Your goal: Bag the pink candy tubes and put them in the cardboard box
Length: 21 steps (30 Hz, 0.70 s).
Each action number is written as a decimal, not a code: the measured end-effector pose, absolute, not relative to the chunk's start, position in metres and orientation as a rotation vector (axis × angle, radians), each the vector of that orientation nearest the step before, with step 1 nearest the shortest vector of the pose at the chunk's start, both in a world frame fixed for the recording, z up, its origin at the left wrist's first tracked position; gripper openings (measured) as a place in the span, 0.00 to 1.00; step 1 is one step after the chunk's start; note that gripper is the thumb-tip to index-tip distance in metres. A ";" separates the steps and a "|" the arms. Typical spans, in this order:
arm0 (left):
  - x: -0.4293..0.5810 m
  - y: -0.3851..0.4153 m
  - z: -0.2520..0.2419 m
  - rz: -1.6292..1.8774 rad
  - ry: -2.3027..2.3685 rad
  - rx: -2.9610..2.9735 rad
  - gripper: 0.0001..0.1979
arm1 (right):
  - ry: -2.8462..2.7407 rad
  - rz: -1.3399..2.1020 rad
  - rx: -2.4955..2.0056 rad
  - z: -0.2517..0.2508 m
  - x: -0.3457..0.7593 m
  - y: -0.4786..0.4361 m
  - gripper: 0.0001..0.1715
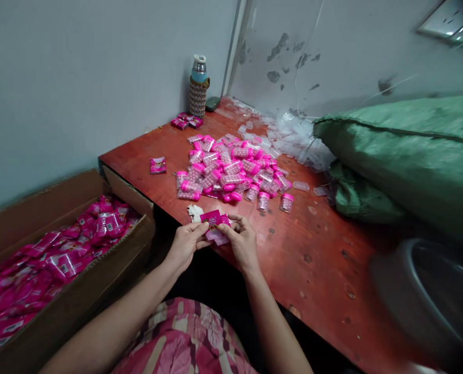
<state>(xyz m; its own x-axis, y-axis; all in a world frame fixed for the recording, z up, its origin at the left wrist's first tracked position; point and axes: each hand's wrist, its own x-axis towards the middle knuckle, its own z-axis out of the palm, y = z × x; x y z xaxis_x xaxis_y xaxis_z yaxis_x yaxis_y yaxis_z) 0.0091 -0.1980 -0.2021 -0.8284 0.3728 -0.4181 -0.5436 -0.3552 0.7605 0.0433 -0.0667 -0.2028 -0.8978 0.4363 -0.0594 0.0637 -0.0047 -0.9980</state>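
Left hand (185,245) and right hand (244,243) both pinching pink printed packaging (211,217) at near edge of red table (281,259); lettering too small to read; carton (128,252) packets (46,241) bear white labels (64,268), unreadable

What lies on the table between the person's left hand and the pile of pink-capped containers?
In the head view, a crumpled white scrap lies between the left hand and the pile of pink-capped containers.

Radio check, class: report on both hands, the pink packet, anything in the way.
Left hand, right hand: both pinching pink packet. White scrap just beyond left hand, jars piled farther back. Nothing blocking.
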 end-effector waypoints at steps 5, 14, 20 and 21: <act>0.004 -0.198 -0.203 2.176 1.456 -0.283 0.12 | -2.260 1.563 -0.519 -0.211 0.036 -0.054 0.16; 0.001 -0.193 -0.205 2.156 1.479 -0.355 0.13 | -2.195 1.713 -0.381 -0.202 0.038 -0.050 0.17; 0.003 -0.199 -0.207 2.230 1.413 -0.397 0.13 | -2.310 1.551 -0.437 -0.206 0.036 -0.054 0.14; 0.003 -0.202 -0.207 2.235 1.407 -0.396 0.12 | -2.405 1.373 -0.445 -0.208 0.035 -0.052 0.13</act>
